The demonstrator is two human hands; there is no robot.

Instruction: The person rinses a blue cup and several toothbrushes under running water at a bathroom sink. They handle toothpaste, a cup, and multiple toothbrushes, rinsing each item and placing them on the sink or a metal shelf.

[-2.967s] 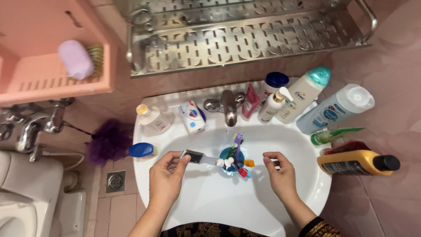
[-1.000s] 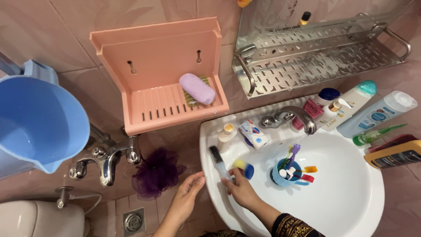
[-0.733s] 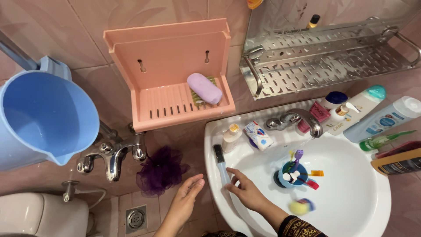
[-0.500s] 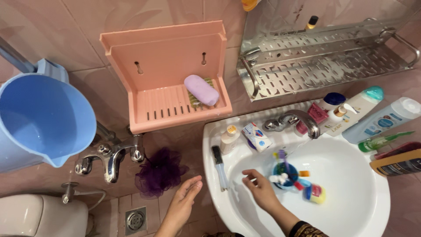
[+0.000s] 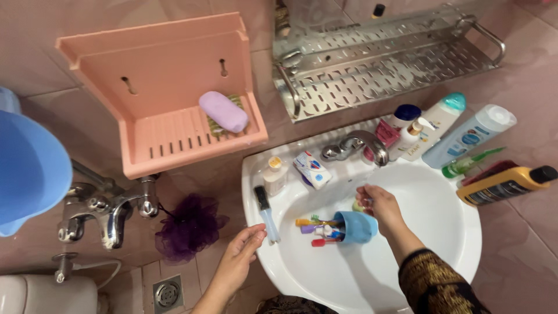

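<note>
R hand: your right hand (image 5: 381, 203) is reaching into the white sink (image 5: 459, 244) under the tap (image 5: 363, 145), fingers curled near the rim of the blue cup (image 5: 356, 227). Something small & yellow-green is showing at the fingertips; can't tell if you're pinching it or only touching.
Cup: it's lying on its side in the basin, mouth facing the sink's left edge, w/ toothbrushes (image 5: 317, 228) spilling out – orange, purple, red handles fanning out on the porcelain.
L hand: your left hand (image 5: 241, 253) is hovering at the sink's front-left rim, fingers loosely open, holding nothing. Fingertips are sitting just beside the lower end of the clear-handled brush (image 5: 266, 212), which is lying along the rim; contact unclear.
Rim, back: small bottle w/ yellow cap (image 5: 274, 174) and a soap box (image 5: 311, 170) are standing left of the tap.
Rim, right: several bottles are leaning by the wall, incl. an amber one w/ black cap (image 5: 503, 185) lying flat.
Wall: pink rack (image 5: 168, 139) is carrying a lilac soap bar (image 5: 223, 111); steel shelf (image 5: 378, 58) is hanging beside it.
</note>
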